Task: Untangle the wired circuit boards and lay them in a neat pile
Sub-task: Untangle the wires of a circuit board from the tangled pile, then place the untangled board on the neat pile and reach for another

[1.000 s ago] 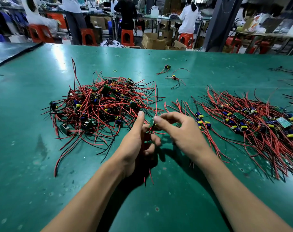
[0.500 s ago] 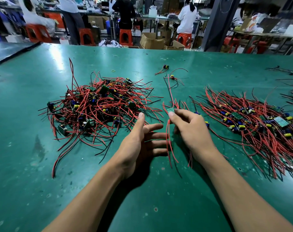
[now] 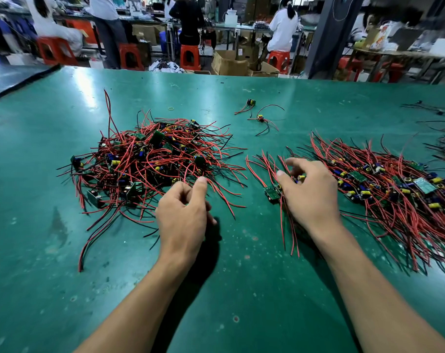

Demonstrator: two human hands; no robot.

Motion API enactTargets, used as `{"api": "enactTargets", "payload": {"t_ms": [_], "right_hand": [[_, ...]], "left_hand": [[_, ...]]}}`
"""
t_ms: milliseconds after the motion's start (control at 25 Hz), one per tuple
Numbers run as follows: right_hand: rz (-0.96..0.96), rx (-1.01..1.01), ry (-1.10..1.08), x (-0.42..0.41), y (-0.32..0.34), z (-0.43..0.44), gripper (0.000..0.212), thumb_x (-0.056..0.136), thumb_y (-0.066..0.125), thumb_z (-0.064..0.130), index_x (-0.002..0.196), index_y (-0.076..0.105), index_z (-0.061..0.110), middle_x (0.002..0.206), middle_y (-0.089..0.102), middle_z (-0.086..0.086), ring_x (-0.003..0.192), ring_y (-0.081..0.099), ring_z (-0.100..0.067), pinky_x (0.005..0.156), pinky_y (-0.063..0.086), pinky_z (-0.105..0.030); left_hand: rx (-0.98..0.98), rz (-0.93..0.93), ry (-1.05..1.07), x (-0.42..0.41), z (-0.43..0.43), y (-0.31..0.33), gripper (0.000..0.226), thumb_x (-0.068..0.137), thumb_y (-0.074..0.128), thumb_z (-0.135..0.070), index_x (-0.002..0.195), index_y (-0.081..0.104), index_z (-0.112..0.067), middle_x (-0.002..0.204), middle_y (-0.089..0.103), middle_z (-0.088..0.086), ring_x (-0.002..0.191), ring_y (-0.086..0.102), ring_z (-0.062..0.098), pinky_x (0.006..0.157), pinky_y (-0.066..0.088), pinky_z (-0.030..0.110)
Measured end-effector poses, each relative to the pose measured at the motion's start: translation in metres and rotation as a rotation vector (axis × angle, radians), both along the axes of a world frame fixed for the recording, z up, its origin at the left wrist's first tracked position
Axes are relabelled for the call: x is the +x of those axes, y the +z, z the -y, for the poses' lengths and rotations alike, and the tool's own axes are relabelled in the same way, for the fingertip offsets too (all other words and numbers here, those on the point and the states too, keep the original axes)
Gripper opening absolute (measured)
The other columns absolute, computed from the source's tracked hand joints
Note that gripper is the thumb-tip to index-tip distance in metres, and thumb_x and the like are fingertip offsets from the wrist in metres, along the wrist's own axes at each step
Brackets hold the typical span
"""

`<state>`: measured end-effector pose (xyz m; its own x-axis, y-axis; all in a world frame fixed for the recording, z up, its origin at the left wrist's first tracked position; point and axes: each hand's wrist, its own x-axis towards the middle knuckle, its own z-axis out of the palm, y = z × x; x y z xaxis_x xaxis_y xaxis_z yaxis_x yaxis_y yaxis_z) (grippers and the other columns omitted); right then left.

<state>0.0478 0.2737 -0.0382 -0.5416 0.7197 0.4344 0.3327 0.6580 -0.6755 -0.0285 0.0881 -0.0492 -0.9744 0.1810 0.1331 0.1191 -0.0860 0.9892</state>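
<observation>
Both forearms reach forward over the green worktop [image 3: 244,289]. The left hand [image 3: 182,217] sits knuckles-up at the near edge of the tangled heap [image 3: 152,161], fingers curled under and thumb pointing at the red wires; I cannot tell whether it grips one. The right hand [image 3: 311,197] arches with fingers spread and loose, grasping nothing, its thumb beside a circuit board [image 3: 271,194] lying flat at the left edge of the neat pile [image 3: 384,184].

Bright overhead light, glare on table [image 3: 89,93], bg blurry, edges warped.
</observation>
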Motion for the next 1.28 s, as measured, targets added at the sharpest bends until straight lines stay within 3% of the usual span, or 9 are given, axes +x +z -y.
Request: {"api": "enactTargets", "payload": {"t_ms": [80, 200, 320, 480, 760, 880, 960, 1160, 1280], "right_hand": [[-0.033, 0.083, 0.196, -0.002, 0.004, 0.012, 0.020, 0.087, 0.072, 0.027, 0.106, 0.076, 0.022, 0.099, 0.071, 0.004, 0.092, 0.063, -0.014, 0.090, 0.049, -0.031], [0.194, 0.110, 0.400, -0.001, -0.002, 0.024, 0.018, 0.087, 0.069, 0.037, 0.097, 0.077, 0.026, 0.093, 0.074, 0.010, 0.090, 0.066, -0.012, 0.088, 0.052, -0.034], [0.413, 0.089, 0.344, 0.001, -0.005, 0.016, 0.019, 0.088, 0.066, 0.043, 0.098, 0.076, 0.030, 0.094, 0.076, 0.010, 0.091, 0.068, -0.014, 0.086, 0.054, -0.035], [0.433, 0.082, 0.241, 0.003, -0.001, 0.008, 0.020, 0.088, 0.066, 0.043, 0.100, 0.075, 0.030, 0.095, 0.076, 0.007, 0.093, 0.068, -0.018, 0.087, 0.054, -0.035], [0.398, 0.131, 0.310, -0.003, -0.005, 0.031, 0.024, 0.091, 0.063, 0.041, 0.104, 0.074, 0.025, 0.100, 0.074, 0.003, 0.096, 0.066, -0.021, 0.086, 0.053, -0.037], [0.384, 0.123, 0.377, -0.009, -0.015, 0.042, 0.024, 0.090, 0.065, 0.040, 0.106, 0.074, 0.025, 0.104, 0.065, 0.002, 0.098, 0.063, -0.021, 0.088, 0.051, -0.037], [0.376, 0.099, 0.393, -0.011, -0.021, 0.045, 0.023, 0.090, 0.066, 0.038, 0.107, 0.073, 0.025, 0.106, 0.062, 0.003, 0.103, 0.058, -0.021, 0.091, 0.047, -0.036], [0.271, 0.050, 0.324, -0.015, -0.030, 0.039, 0.016, 0.092, 0.066, 0.033, 0.104, 0.076, 0.026, 0.110, 0.064, 0.004, 0.113, 0.053, -0.020, 0.103, 0.037, -0.039], [0.211, 0.015, 0.299, -0.015, -0.031, 0.034, 0.017, 0.092, 0.067, 0.030, 0.102, 0.076, 0.020, 0.109, 0.068, 0.002, 0.110, 0.057, -0.021, 0.101, 0.042, -0.040]], "left_hand": [[0.026, 0.037, 0.049, -0.003, 0.000, -0.002, 0.046, 0.097, 0.058, -0.030, 0.074, 0.045, 0.007, 0.054, 0.058, 0.007, 0.039, 0.056, 0.021, 0.041, 0.047, 0.030], [0.104, 0.161, 0.070, -0.009, -0.001, -0.003, 0.052, 0.100, 0.048, -0.043, 0.067, 0.054, -0.003, 0.047, 0.058, 0.009, 0.039, 0.053, 0.024, 0.040, 0.042, 0.027], [0.226, 0.284, 0.093, -0.015, -0.001, -0.003, 0.044, 0.100, 0.052, -0.032, 0.064, 0.055, -0.005, 0.054, 0.056, 0.010, 0.039, 0.054, 0.021, 0.040, 0.041, 0.025], [0.262, 0.319, 0.108, -0.018, 0.001, -0.003, 0.029, 0.092, 0.060, -0.009, 0.064, 0.055, -0.005, 0.052, 0.058, 0.005, 0.044, 0.058, 0.019, 0.049, 0.044, 0.028], [0.032, -0.041, 0.050, -0.009, 0.003, -0.003, 0.045, 0.092, 0.067, -0.030, 0.064, 0.053, 0.003, 0.058, 0.062, 0.008, 0.056, 0.060, 0.022, 0.066, 0.053, 0.038], [-0.250, -0.429, -0.064, 0.000, -0.001, -0.004, 0.043, 0.092, 0.067, -0.023, 0.056, 0.058, -0.001, 0.066, 0.064, 0.007, 0.063, 0.061, 0.020, 0.066, 0.051, 0.037], [-0.315, -0.497, -0.126, 0.005, -0.003, -0.006, 0.044, 0.089, 0.071, -0.020, 0.051, 0.053, -0.006, 0.066, 0.063, 0.004, 0.062, 0.058, 0.013, 0.064, 0.048, 0.033], [-0.183, -0.107, 0.074, -0.010, -0.001, -0.009, 0.035, 0.091, 0.066, -0.036, 0.078, 0.048, -0.009, 0.067, 0.062, 0.022, 0.058, 0.063, 0.034, 0.063, 0.052, 0.052], [-0.150, -0.007, 0.101, -0.017, -0.001, -0.010, 0.026, 0.091, 0.066, -0.035, 0.091, 0.050, -0.016, 0.063, 0.061, 0.014, 0.049, 0.059, 0.028, 0.058, 0.051, 0.045]]}}
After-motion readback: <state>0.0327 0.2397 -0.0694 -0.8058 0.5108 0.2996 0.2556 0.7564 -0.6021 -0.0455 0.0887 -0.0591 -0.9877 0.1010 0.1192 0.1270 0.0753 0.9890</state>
